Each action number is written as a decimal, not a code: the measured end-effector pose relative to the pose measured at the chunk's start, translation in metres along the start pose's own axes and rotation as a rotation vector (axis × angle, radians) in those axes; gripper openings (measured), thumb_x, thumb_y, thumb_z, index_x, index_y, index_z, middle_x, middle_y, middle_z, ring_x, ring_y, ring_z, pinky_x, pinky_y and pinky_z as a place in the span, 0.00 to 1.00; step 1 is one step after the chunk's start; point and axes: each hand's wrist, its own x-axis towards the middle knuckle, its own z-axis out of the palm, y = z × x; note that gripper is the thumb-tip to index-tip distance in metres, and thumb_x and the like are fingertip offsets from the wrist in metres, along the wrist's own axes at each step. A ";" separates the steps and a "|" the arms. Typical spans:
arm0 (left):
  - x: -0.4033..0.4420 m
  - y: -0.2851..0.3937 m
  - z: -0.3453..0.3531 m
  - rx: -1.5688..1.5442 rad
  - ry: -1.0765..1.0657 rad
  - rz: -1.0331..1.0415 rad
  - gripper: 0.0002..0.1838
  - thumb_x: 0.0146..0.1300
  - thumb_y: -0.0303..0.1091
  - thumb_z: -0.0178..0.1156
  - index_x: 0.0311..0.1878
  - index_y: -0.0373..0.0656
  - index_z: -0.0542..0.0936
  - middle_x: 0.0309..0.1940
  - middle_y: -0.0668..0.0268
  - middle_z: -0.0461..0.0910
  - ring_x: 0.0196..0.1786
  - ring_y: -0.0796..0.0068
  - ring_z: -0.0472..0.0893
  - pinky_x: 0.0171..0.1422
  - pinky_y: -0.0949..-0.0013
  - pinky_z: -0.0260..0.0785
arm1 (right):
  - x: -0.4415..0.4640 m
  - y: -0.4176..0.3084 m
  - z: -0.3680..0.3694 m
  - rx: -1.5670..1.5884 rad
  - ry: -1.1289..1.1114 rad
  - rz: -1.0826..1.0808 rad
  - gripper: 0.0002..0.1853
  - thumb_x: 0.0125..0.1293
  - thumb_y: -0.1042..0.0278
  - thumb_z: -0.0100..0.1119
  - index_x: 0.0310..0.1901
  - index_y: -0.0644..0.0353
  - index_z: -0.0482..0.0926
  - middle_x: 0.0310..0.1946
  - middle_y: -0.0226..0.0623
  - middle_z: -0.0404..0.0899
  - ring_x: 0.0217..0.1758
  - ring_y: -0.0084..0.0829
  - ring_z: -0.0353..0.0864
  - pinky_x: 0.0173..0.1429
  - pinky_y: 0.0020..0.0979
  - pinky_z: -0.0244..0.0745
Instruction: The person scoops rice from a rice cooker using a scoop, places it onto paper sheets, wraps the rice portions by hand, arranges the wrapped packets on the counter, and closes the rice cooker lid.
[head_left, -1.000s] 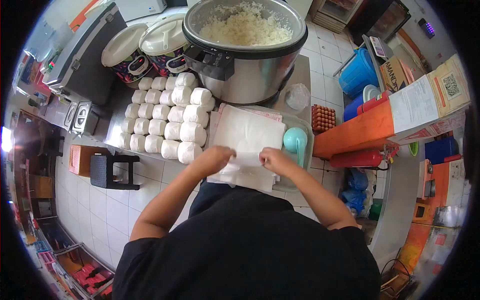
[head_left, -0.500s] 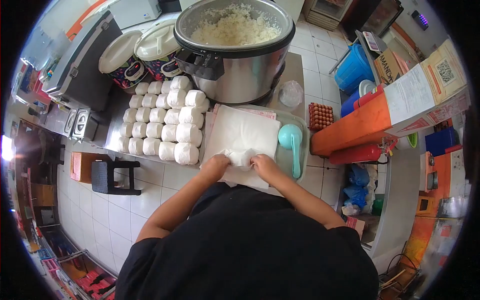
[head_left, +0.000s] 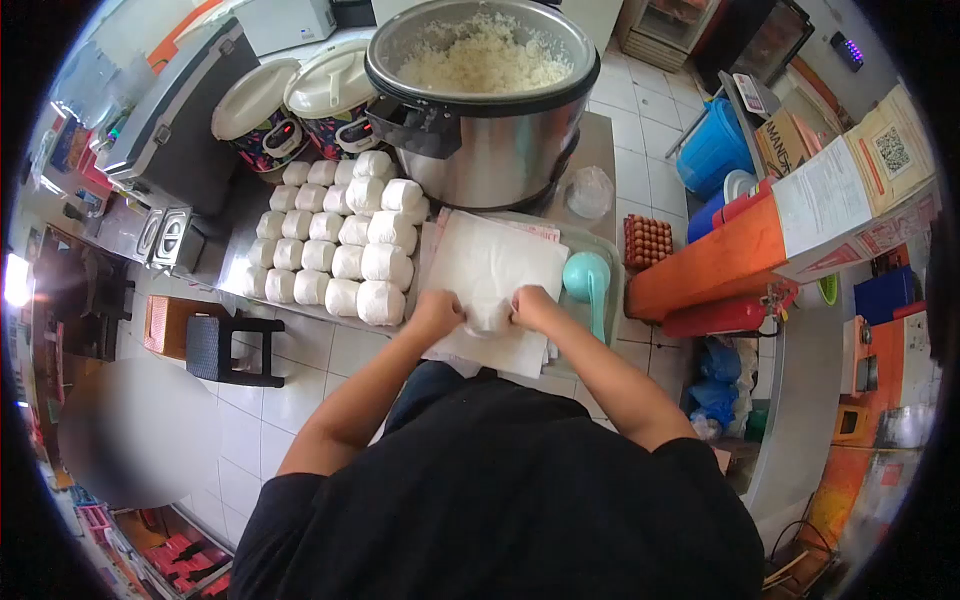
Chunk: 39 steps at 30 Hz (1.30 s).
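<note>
My left hand (head_left: 438, 312) and my right hand (head_left: 534, 306) are closed on opposite ends of a white paper bundle (head_left: 487, 317), which rests on a stack of white wrapping paper (head_left: 500, 258). What the paper holds is hidden. To the right, a teal scoop (head_left: 587, 276) lies in a pale tray (head_left: 612, 310), its handle toward me. Rows of white paper-wrapped packets (head_left: 350, 231), some stacked, stand left of my hands. Behind the paper stands a large steel cooker (head_left: 495, 155), uncovered, with white rice (head_left: 485, 62) inside.
Two flowered rice cookers (head_left: 335, 80) and a grey cooler box (head_left: 180, 110) stand at the back left. A clear plastic bag (head_left: 589, 192) lies right of the big cooker. Further right are an egg tray (head_left: 648, 241) and a red fire extinguisher (head_left: 715, 315). A black stool (head_left: 235, 350) stands on the floor.
My hands have lifted slightly and drawn the paper bundle more compact between them. The view has shifted a little, and a blurred round patch now shows at the lower left.
</note>
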 end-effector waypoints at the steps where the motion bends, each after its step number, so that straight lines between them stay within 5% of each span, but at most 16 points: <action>1: -0.012 0.004 0.006 -0.076 0.049 -0.029 0.08 0.48 0.33 0.64 0.26 0.37 0.83 0.31 0.52 0.82 0.36 0.52 0.82 0.44 0.59 0.73 | -0.005 0.001 0.004 -0.003 0.005 -0.006 0.08 0.45 0.74 0.67 0.29 0.64 0.79 0.26 0.47 0.81 0.32 0.44 0.82 0.39 0.37 0.79; 4: -0.020 0.002 0.011 -0.083 0.181 0.056 0.07 0.49 0.31 0.61 0.27 0.38 0.84 0.29 0.51 0.82 0.37 0.53 0.82 0.44 0.58 0.73 | -0.016 0.012 0.014 0.963 -0.037 0.283 0.07 0.52 0.75 0.60 0.31 0.70 0.81 0.21 0.42 0.82 0.24 0.30 0.84 0.31 0.30 0.81; 7: 0.001 0.002 -0.008 -0.169 -0.208 -0.170 0.10 0.47 0.31 0.65 0.34 0.42 0.84 0.32 0.51 0.82 0.38 0.54 0.81 0.45 0.58 0.73 | -0.012 0.011 0.009 0.845 -0.051 0.309 0.06 0.56 0.76 0.60 0.31 0.71 0.77 0.21 0.41 0.80 0.21 0.31 0.82 0.25 0.29 0.80; 9: 0.010 0.010 -0.016 0.125 0.007 0.057 0.18 0.42 0.32 0.69 0.41 0.46 0.83 0.39 0.53 0.79 0.44 0.55 0.78 0.49 0.58 0.71 | -0.007 0.006 0.004 0.630 -0.035 0.295 0.06 0.56 0.75 0.61 0.31 0.70 0.78 0.20 0.42 0.80 0.19 0.31 0.82 0.23 0.30 0.79; 13: 0.022 -0.015 0.008 0.139 -0.003 0.414 0.24 0.37 0.33 0.73 0.44 0.48 0.80 0.43 0.56 0.75 0.48 0.55 0.75 0.54 0.57 0.69 | -0.006 0.006 0.007 0.359 -0.008 0.138 0.05 0.55 0.75 0.60 0.33 0.67 0.80 0.24 0.44 0.82 0.25 0.31 0.84 0.30 0.30 0.78; 17: 0.007 -0.003 0.012 -0.086 -0.096 0.445 0.26 0.44 0.28 0.69 0.51 0.44 0.76 0.46 0.56 0.76 0.52 0.55 0.74 0.56 0.58 0.67 | -0.017 0.003 0.001 0.589 0.118 0.051 0.09 0.58 0.75 0.55 0.39 0.67 0.81 0.31 0.40 0.84 0.36 0.28 0.83 0.44 0.29 0.76; 19: -0.010 0.011 0.007 -0.739 -0.322 0.137 0.23 0.51 0.23 0.63 0.54 0.43 0.74 0.48 0.58 0.76 0.52 0.63 0.77 0.56 0.64 0.68 | -0.024 -0.010 -0.010 0.802 0.123 0.162 0.12 0.60 0.69 0.54 0.41 0.65 0.81 0.31 0.39 0.83 0.34 0.28 0.81 0.42 0.30 0.75; 20: -0.019 0.020 0.000 -0.607 -0.204 0.243 0.19 0.55 0.21 0.58 0.52 0.40 0.75 0.47 0.62 0.77 0.51 0.72 0.75 0.56 0.68 0.67 | -0.022 -0.014 -0.010 0.803 0.127 0.168 0.12 0.60 0.69 0.54 0.41 0.65 0.81 0.31 0.39 0.83 0.34 0.28 0.81 0.42 0.30 0.75; 22: -0.030 0.029 -0.010 -0.571 -0.233 0.163 0.19 0.55 0.21 0.58 0.51 0.40 0.75 0.45 0.62 0.78 0.48 0.72 0.76 0.55 0.68 0.68 | -0.020 -0.029 -0.022 0.555 0.086 0.014 0.16 0.60 0.59 0.55 0.39 0.63 0.82 0.35 0.46 0.83 0.38 0.40 0.83 0.43 0.37 0.76; 24: -0.038 0.040 -0.017 -0.570 -0.187 0.100 0.17 0.56 0.21 0.58 0.50 0.39 0.76 0.40 0.63 0.80 0.44 0.72 0.78 0.52 0.67 0.70 | -0.032 -0.073 -0.037 0.776 0.100 0.219 0.24 0.58 0.48 0.59 0.36 0.66 0.81 0.35 0.51 0.82 0.39 0.43 0.83 0.44 0.39 0.76; 25: -0.041 0.042 -0.017 -0.611 -0.122 0.120 0.15 0.56 0.21 0.58 0.49 0.37 0.76 0.37 0.64 0.81 0.42 0.72 0.79 0.51 0.67 0.71 | -0.034 -0.078 -0.035 0.546 0.245 0.013 0.34 0.51 0.37 0.63 0.36 0.71 0.79 0.34 0.57 0.80 0.40 0.47 0.82 0.44 0.40 0.76; 26: -0.039 0.029 -0.010 -0.627 -0.077 0.155 0.13 0.57 0.21 0.57 0.47 0.36 0.76 0.37 0.63 0.81 0.41 0.73 0.79 0.48 0.68 0.71 | -0.031 -0.086 -0.033 0.549 0.336 0.103 0.42 0.43 0.31 0.67 0.37 0.75 0.77 0.35 0.61 0.79 0.41 0.49 0.82 0.45 0.41 0.76; 31: -0.041 0.014 -0.033 -0.698 0.131 0.204 0.04 0.57 0.22 0.59 0.35 0.34 0.76 0.28 0.62 0.78 0.33 0.76 0.77 0.39 0.70 0.71 | -0.023 -0.115 -0.064 0.657 0.310 0.045 0.33 0.45 0.41 0.71 0.36 0.71 0.78 0.32 0.52 0.81 0.37 0.41 0.82 0.43 0.37 0.76; 33: -0.035 -0.002 -0.051 -0.664 0.105 0.205 0.11 0.53 0.27 0.64 0.38 0.36 0.73 0.32 0.59 0.77 0.36 0.71 0.77 0.42 0.67 0.69 | -0.026 -0.134 -0.084 0.776 0.242 0.034 0.32 0.46 0.44 0.72 0.37 0.70 0.78 0.33 0.49 0.81 0.36 0.37 0.82 0.42 0.35 0.76; 36: -0.032 -0.005 -0.100 -0.368 0.435 0.820 0.36 0.44 0.42 0.75 0.50 0.42 0.64 0.49 0.52 0.71 0.51 0.58 0.73 0.53 0.57 0.66 | -0.024 -0.168 -0.101 1.056 0.034 -0.049 0.30 0.47 0.48 0.72 0.41 0.69 0.78 0.34 0.41 0.81 0.36 0.31 0.80 0.42 0.31 0.75; 39: -0.030 -0.014 -0.146 -0.418 0.399 0.991 0.44 0.37 0.46 0.79 0.55 0.49 0.63 0.55 0.49 0.67 0.56 0.51 0.71 0.57 0.52 0.66 | -0.023 -0.199 -0.119 1.275 -0.304 -0.131 0.29 0.48 0.53 0.73 0.46 0.67 0.76 0.37 0.38 0.80 0.39 0.28 0.79 0.44 0.30 0.75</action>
